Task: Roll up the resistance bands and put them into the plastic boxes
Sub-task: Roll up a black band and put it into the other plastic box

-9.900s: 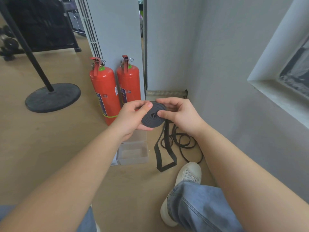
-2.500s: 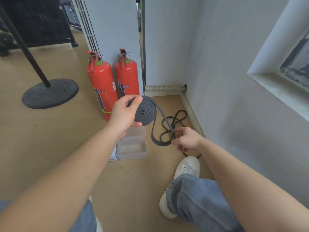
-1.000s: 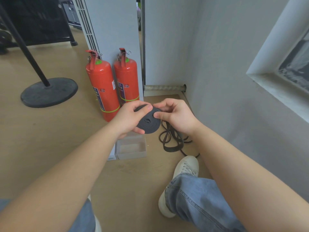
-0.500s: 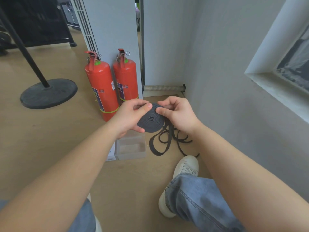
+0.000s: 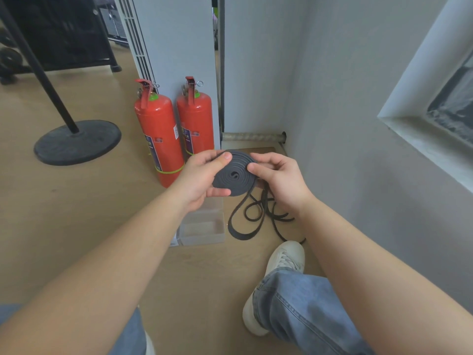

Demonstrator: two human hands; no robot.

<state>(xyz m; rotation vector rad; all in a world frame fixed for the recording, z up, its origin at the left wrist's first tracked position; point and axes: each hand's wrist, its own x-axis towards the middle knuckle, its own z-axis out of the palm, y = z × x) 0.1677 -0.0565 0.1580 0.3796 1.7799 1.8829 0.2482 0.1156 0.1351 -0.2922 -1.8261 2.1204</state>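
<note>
The right hand has left the loose tail and again pinches the coil.

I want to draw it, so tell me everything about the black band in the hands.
The band is a flat, dark grey strip that looks rubbery. Part of it is wound into a flat spiral with a tiny hole in the middle. The left hand and right hand pinch the spiral in the air, thumbs on its face. The rest hangs down and lies in loops on the floor, beside the box.
</note>
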